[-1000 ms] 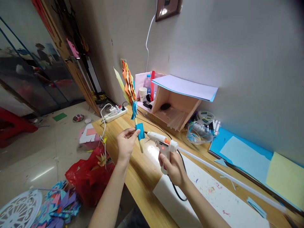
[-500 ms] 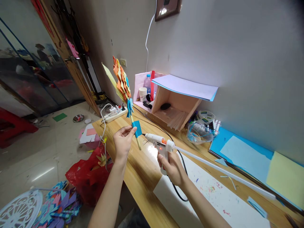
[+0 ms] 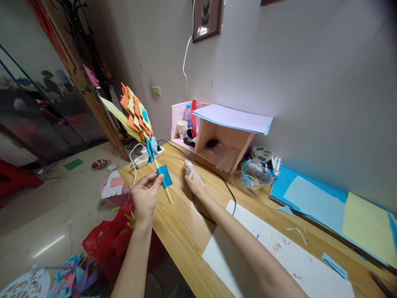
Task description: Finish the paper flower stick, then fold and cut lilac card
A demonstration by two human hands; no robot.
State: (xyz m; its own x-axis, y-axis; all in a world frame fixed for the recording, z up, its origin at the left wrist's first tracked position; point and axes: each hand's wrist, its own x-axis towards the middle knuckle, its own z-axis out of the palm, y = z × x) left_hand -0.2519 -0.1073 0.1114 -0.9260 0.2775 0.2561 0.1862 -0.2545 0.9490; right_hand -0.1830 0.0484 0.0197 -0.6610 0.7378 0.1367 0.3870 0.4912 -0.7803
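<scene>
- Left hand: raised, thumb and fingers pinching the pale stem at a blue paper strip; remaining fingers curled in toward the palm.
- Left forearm: rises from the bottom of the view, slight lean to the right, hand at its top.
- Blue paper strip: around the stem at the left thumb tip, loose flap standing out to the right of it.
- Stem: tilted, lower end projecting below and right of the left fingertips.
- Paper flower: orange and yellow folds, above and left of the left hand, on the same stem; blue bow between flower and hand.
- Right hand: to the right of the left hand, low over the table, fingers curled about a white glue gun; exact finger placement partly hidden.
- Right forearm: stretched diagonally from lower right, above a white sheet.
- Black cord: looped right of the right hand.
- Wooden box: beyond the right hand, to its right.
</scene>
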